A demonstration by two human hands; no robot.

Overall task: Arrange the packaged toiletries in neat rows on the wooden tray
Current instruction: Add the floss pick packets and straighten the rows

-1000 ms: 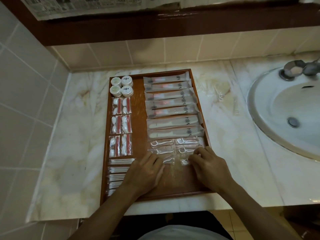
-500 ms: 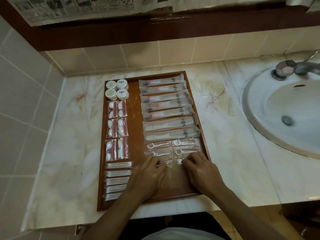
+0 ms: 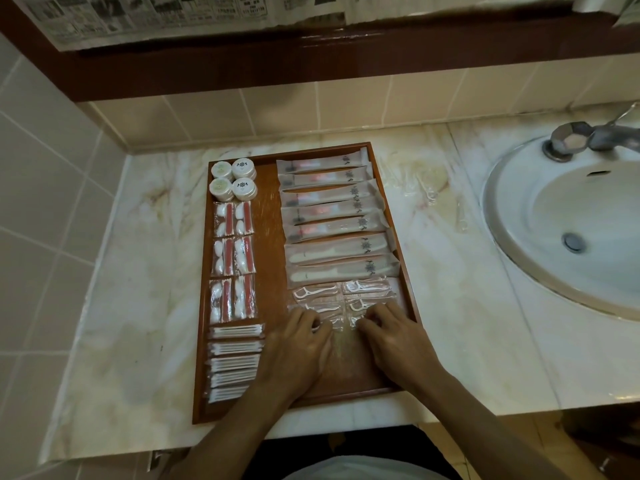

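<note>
A wooden tray [image 3: 266, 237] lies on the marble counter. Its left column holds round white soap boxes [image 3: 233, 178], red-and-white sachets [image 3: 233, 258] and cotton-swab packs [image 3: 233, 362]. Its right column holds long toothbrush sachets [image 3: 336, 220] stacked in a row, with clear floss-pick packets [image 3: 343, 294] below them. My left hand [image 3: 298, 348] and my right hand [image 3: 394, 337] rest side by side on the tray's near part, fingertips bent onto the nearest floss-pick packets, which they partly hide.
A white sink [image 3: 571, 223] with a metal tap [image 3: 588, 138] sits to the right. A few clear floss-pick packets [image 3: 426, 188] lie loose on the counter [image 3: 145, 271] between tray and sink. A tiled wall stands at the left and back.
Both hands stay on the lowest floss-pick packets, with fingers curled a little more. The view has shifted slightly rightward and closer.
</note>
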